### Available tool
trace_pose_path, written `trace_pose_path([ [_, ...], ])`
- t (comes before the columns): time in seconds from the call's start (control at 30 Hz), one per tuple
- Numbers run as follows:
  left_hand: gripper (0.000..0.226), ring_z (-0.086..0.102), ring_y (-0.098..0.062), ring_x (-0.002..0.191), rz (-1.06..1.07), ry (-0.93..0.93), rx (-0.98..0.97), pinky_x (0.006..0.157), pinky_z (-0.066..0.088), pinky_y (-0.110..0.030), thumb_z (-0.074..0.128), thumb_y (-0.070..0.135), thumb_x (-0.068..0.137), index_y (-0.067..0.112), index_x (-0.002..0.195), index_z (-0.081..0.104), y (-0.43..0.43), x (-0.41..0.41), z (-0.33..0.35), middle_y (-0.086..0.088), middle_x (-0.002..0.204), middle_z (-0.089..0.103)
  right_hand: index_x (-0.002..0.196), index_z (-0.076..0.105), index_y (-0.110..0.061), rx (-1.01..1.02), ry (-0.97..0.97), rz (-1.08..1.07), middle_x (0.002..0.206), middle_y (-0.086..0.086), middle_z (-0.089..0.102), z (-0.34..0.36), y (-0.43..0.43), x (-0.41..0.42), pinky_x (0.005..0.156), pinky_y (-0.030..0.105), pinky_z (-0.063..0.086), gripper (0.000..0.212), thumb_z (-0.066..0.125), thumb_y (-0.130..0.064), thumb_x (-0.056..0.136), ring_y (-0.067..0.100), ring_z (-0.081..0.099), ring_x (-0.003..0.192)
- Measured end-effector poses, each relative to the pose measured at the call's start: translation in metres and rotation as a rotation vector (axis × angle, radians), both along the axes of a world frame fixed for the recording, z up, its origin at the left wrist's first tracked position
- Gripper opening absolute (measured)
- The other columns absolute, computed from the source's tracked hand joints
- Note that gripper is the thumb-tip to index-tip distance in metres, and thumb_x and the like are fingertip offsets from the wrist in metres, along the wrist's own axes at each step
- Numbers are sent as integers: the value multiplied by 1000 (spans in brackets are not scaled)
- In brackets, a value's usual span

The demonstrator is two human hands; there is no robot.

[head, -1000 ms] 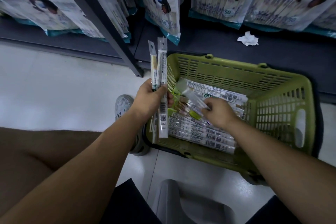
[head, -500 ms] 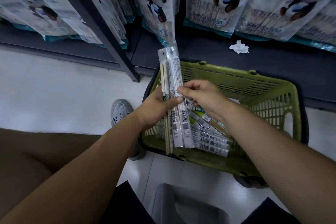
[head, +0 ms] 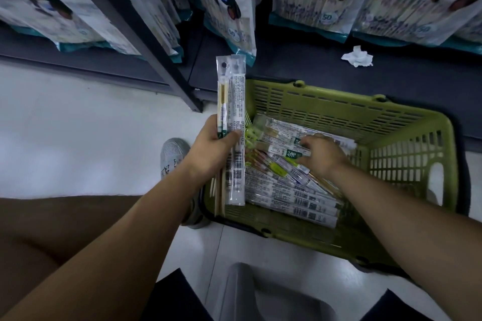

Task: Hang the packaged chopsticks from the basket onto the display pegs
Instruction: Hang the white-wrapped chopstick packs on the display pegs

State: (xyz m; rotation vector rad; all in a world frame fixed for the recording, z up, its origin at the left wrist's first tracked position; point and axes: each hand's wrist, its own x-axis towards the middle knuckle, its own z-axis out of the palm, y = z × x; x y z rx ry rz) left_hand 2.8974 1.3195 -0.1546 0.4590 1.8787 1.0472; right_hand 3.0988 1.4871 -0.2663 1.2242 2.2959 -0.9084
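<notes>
While the left hand (head: pixel 211 148) is gripping a bundle of chopstick packs (head: pixel 233 101) upright, the right hand (head: pixel 322 157) is reaching into the green basket (head: pixel 407 122).
Its fingers (head: pixel 310 141) are pinching one pack (head: pixel 284 151) atop the pile (head: pixel 300 198).

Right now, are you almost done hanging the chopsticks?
Not nearly, I'd say. Nothing shows hung yet. The left hand grips a few packs, the right hand reaches into the basket, and a pile there is left to hang.
</notes>
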Motion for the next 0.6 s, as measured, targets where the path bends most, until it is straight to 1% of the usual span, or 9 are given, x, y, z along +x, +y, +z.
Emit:
trace_pose_path([
  [0.07, 22, 68, -31, 110, 6, -14, 1, 100, 53, -57, 60, 19, 103, 27, 123, 55, 3, 1, 1, -6, 115, 69, 139, 58, -16, 51, 16, 18, 140, 12, 58, -4, -1, 2, 99, 39, 49, 56, 76, -35, 90, 33, 53, 125],
  [0.17, 28, 67, -28, 111, -4, -12, 0, 100, 54, -53, 59, 18, 104, 22, 131, 53, 6, 2, 1, -6, 118, 69, 134, 63, -18, 68, 41, 31, 134, 11, 61, -9, 1, 4, 97, 37, 49, 47, 74, -35, 91, 31, 54, 122],
  [0.27, 32, 69, -18, 106, -9, -6, -4, 90, 55, -38, 60, 20, 103, 21, 135, 53, 6, 2, -2, 0, 117, 69, 123, 70, -19, 22, 95, -54, 117, 6, 66, -13, 4, 4, 83, 31, 47, 38, 77, -33, 88, 22, 58, 99],
  [0.33, 34, 69, -13, 104, -19, -10, -2, 85, 54, -31, 59, 20, 104, 22, 136, 52, 7, 4, -3, 4, 117, 70, 117, 73, -20, 11, 116, -95, 111, 4, 67, -13, 8, 4, 78, 28, 43, 32, 78, -32, 88, 18, 57, 91],
  [0.4, 34, 69, -14, 106, -26, -15, -4, 88, 55, -32, 59, 20, 104, 23, 137, 53, 7, 5, -2, 3, 120, 70, 115, 73, -21, -1, 146, -132, 114, 5, 69, -8, 12, 4, 79, 28, 44, 29, 79, -30, 88, 17, 57, 91],
  [0.47, 29, 72, -17, 105, -34, -18, -7, 90, 56, -35, 62, 19, 102, 22, 131, 59, 8, 5, -2, 0, 118, 73, 116, 73, -20, -6, 204, -150, 114, 3, 68, 2, 15, 2, 79, 28, 43, 30, 78, -30, 88, 16, 58, 92],
  [0.53, 22, 75, -16, 94, 2, -50, -8, 82, 59, -33, 65, 15, 100, 22, 121, 64, 9, 5, -3, -2, 108, 77, 115, 72, -18, -73, 306, -189, 108, 2, 70, 18, 17, -2, 74, 29, 46, 30, 78, -30, 88, 18, 62, 86],
  [0.6, 26, 77, -14, 84, 60, -109, -19, 70, 59, -26, 65, 12, 99, 15, 125, 65, 10, 7, -4, -2, 101, 77, 108, 73, -17, -213, 438, -264, 98, 4, 72, 40, 15, -11, 72, 28, 51, 27, 80, -30, 85, 16, 66, 82],
])
